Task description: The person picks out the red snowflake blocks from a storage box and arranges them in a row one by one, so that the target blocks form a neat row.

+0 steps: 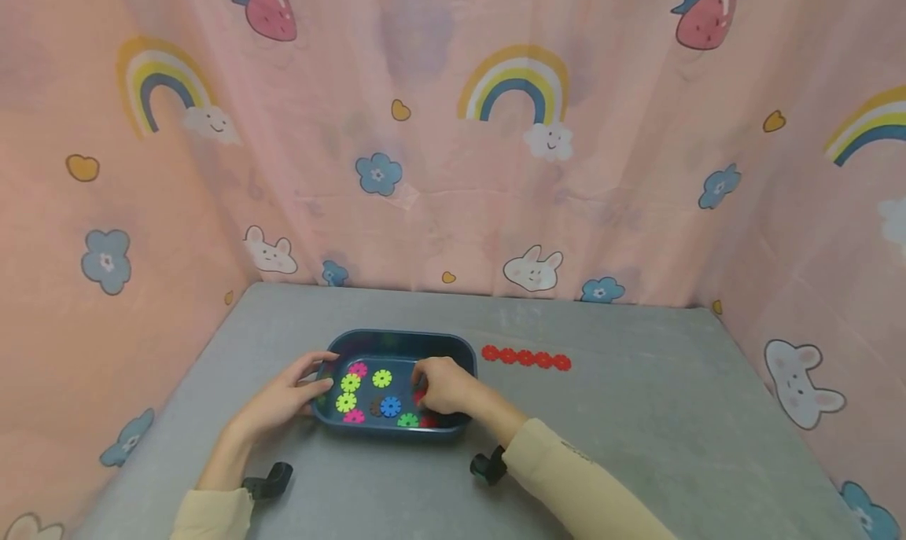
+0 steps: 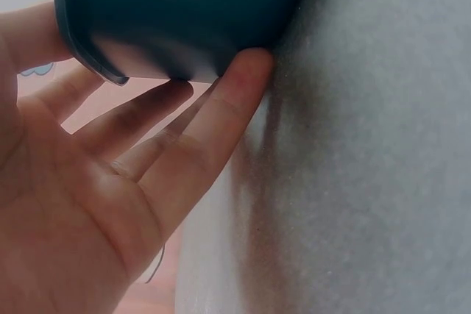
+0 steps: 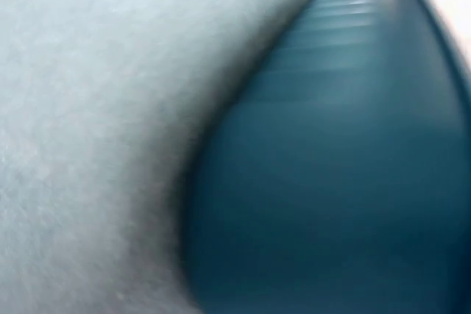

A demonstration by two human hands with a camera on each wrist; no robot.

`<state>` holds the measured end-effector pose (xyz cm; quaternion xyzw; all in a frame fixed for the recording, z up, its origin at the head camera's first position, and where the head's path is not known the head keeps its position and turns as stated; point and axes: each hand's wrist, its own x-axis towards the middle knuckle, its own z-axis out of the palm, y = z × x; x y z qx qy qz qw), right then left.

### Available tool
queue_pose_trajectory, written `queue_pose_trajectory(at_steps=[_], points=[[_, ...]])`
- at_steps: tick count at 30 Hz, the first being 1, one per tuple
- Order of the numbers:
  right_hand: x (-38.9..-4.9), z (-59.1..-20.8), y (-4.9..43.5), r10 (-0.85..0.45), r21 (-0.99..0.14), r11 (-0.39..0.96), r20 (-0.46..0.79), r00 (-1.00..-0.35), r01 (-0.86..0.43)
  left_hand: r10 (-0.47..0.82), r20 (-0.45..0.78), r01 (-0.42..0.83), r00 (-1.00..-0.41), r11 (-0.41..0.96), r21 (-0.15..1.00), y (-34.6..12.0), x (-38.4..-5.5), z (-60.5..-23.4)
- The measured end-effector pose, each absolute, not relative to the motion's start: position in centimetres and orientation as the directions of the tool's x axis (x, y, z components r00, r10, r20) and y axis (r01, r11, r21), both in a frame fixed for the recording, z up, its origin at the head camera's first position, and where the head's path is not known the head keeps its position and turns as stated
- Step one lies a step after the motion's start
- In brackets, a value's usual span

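Note:
A dark blue plastic bin (image 1: 392, 432) holds several small flower-shaped discs: yellow (image 1: 382, 378), pink (image 1: 354, 416), blue (image 1: 390, 406), brown and green (image 1: 407, 420). My left hand (image 1: 279, 398) grips the bin's left end, some fingers against the outer wall (image 2: 184, 12) and others over the rim. Reaching down inside the right part of the bin, my right hand (image 1: 447, 384) has curled fingers, with a red disc (image 1: 419, 398) at the fingertips. Another red disc (image 1: 429, 421) lies near the front wall. The right wrist view shows only the bin's outer side (image 3: 331, 167), hiding the right fingers.
A straight row of several joined red discs (image 1: 526, 358) lies on the grey table (image 1: 623, 414) to the right of the bin. A pink patterned curtain (image 1: 439, 218) encloses the table at the back and both sides.

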<state>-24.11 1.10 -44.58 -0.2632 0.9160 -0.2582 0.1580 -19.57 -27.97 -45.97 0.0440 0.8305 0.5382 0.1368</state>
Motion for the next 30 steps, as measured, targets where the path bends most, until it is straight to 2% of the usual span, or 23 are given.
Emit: queue_pose_trajectory(at_steps=[6,16,24,30], points=[[-24.7,-45.5,0.7,-0.572,-0.557,0.717,-0.126,-0.811,-0.419,0.218,-0.184,-0.082,-0.958,0.408,0.909,-27.9,-19.7,-46.2],[-25.1,-45.7,0.0,-0.571,-0.573,0.715,-0.148,-0.808,-0.400,0.219,-0.181,-0.079,-0.959,0.405,0.911,-28.0,-19.6,-46.1],[-24.9,-45.7,-0.3,-0.584,-0.639,0.651,-0.080,-0.808,-0.408,0.216,-0.183,-0.082,-0.959,0.408,0.909,-27.9,-19.5,-45.9],[-24.7,-45.3,0.0,-0.552,-0.678,0.621,-0.021,-0.834,-0.393,0.214,-0.183,-0.082,-0.960,0.407,0.910,-27.8,-19.5,-46.0]])
